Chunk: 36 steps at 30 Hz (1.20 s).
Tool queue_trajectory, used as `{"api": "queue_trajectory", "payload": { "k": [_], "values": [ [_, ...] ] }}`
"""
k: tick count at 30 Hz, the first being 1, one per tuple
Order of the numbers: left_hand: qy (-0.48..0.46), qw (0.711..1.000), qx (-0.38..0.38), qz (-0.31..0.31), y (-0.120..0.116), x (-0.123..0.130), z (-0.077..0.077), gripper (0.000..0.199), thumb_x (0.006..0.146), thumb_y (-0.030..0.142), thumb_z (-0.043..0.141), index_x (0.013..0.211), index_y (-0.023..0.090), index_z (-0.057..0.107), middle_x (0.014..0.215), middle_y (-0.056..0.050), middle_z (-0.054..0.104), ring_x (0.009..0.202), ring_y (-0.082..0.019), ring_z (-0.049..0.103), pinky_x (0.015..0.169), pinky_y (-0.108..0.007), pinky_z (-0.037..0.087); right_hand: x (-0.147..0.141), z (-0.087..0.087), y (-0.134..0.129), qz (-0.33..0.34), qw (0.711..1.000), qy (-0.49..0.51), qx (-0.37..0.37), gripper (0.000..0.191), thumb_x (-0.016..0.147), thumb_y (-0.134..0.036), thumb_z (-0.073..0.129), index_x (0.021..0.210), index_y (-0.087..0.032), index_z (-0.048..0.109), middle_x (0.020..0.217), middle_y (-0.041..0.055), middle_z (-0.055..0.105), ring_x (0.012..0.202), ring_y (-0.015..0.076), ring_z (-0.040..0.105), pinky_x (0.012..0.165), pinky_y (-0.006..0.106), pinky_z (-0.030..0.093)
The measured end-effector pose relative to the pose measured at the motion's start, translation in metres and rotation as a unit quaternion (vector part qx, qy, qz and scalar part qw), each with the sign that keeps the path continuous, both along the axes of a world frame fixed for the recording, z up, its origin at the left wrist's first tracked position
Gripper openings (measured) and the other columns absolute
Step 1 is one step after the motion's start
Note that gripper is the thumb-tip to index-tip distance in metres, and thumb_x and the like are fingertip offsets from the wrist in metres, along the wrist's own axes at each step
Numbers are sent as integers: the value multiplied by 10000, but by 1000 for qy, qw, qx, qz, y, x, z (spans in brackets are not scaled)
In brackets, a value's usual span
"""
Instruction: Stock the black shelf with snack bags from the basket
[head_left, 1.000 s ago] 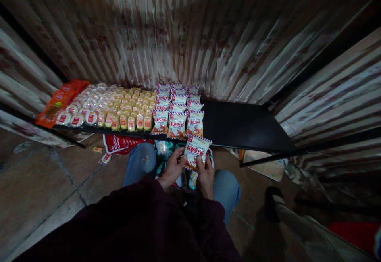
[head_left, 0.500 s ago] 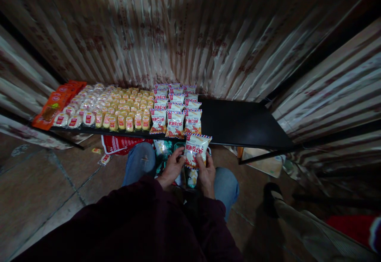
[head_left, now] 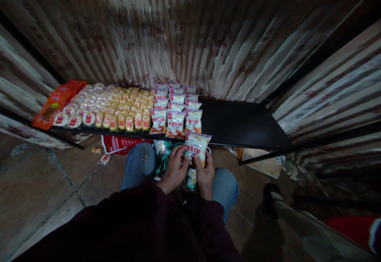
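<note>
A white snack bag with red lettering and striped edges is held upright just in front of the shelf's front edge. My right hand grips its lower right side, thumb on the front. At the lower left of the same bag, my left hand is closed with its fingers against it. Matching snack bags stand in rows on the black shelf, right behind the held one. Below my hands, between my knees, lie green and white packets, partly hidden.
Left of the bags are rows of yellow wrapped cakes, white round wrapped cakes and orange packets. A red basket sits under the shelf. Small packets lie on the floor. Another person's foot is at right.
My left hand has moved up and in, its fingers now against the bag's lower left. The bag stays in nearly the same place, in my right hand.
</note>
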<state>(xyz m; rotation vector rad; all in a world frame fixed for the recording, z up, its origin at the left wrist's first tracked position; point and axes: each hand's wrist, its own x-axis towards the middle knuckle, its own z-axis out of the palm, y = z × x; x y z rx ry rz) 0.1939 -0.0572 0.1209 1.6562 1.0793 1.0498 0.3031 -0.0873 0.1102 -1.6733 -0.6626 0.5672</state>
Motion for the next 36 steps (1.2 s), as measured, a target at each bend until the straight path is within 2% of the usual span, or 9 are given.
{"api": "queue_trajectory", "payload": {
  "k": [3,6,10,15,22,28,36],
  "values": [
    [-39,998,-50,-12,-2,0,5,391,887,260,488,1273,210,528,1305,-103,541,1217,-230,494,1071,-400,373,-2,6,-3,6,999,-44,9,727,727,-577,603,1276,-108,525,1189,156,631,1035,262,596,896,394,471],
    [-97,987,-126,-20,-3,1,9,413,899,329,502,1294,210,513,1323,-98,546,1206,-227,509,1065,-371,369,-3,12,-7,40,996,-78,34,654,786,-538,566,1293,-127,517,1247,154,603,1119,261,565,947,402,447],
    [-188,959,-209,-35,-1,1,15,472,865,421,575,1285,210,527,1300,-85,577,1202,-232,523,1044,-343,382,-4,14,-11,84,990,-99,61,533,874,-485,479,1301,-168,524,1296,136,579,1171,245,544,994,416,424],
    [-249,925,-285,-36,1,1,24,507,792,460,667,1220,201,584,1228,-87,634,1158,-258,565,1011,-363,415,-8,10,-12,93,975,-183,84,450,918,-430,430,1259,-173,572,1270,133,590,1190,245,524,1029,467,395],
    [-327,889,-320,-25,3,6,18,559,684,465,771,1133,169,622,1133,-95,682,1084,-252,610,989,-356,421,-16,13,-13,90,938,-319,100,352,932,-340,445,1208,-214,622,1231,117,601,1146,247,531,994,496,405],
    [-373,844,-383,-42,7,3,14,570,620,417,822,1102,164,654,1093,-93,701,1090,-266,611,1015,-381,398,-14,13,-12,86,936,-320,116,307,938,-311,433,1141,-207,640,1195,110,627,1140,237,544,991,494,407],
    [-405,808,-427,-32,10,-1,12,569,623,351,820,1130,166,639,1115,-80,699,1072,-261,629,992,-375,436,-9,11,-9,80,933,-337,95,351,936,-302,430,1231,-204,592,1283,119,588,1207,242,504,1014,506,394]
  ]
}}
